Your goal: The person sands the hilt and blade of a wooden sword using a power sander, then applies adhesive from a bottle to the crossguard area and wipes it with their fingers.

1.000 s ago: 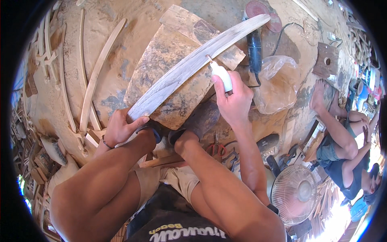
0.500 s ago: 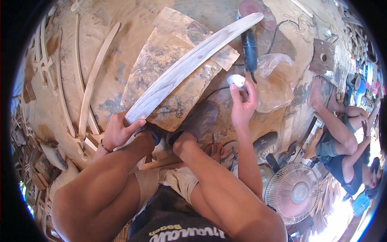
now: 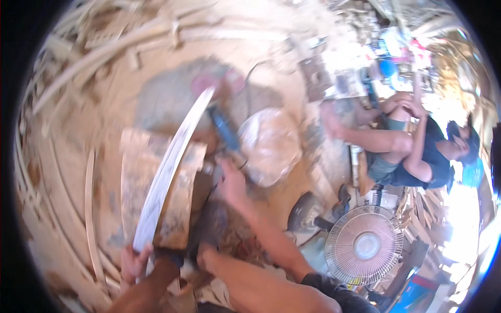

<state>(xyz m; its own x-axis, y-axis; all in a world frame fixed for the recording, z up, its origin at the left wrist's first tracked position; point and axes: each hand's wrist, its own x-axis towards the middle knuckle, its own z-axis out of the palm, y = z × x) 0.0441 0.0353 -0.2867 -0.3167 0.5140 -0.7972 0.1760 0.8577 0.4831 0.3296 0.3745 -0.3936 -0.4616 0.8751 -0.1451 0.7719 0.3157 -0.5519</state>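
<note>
Reads as woodworking wkshp: shows dusty tan floor point(image 3: 107, 122), long curved wood strips point(image 3: 91, 219) on L, wood offcuts point(image 3: 421, 213) by fan point(image 3: 365, 245) on R, corded blue pwr tool point(image 3: 224, 129) nr reddish discs point(image 3: 204, 84) approx. ctr.

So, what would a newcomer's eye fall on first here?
Probably the long pale wooden strip, slanting from the left hand at lower left, across the board, toward the upper middle. Next, perhaps, the round fan at lower right and the seated co-worker at the right, beside strong glare.
</note>
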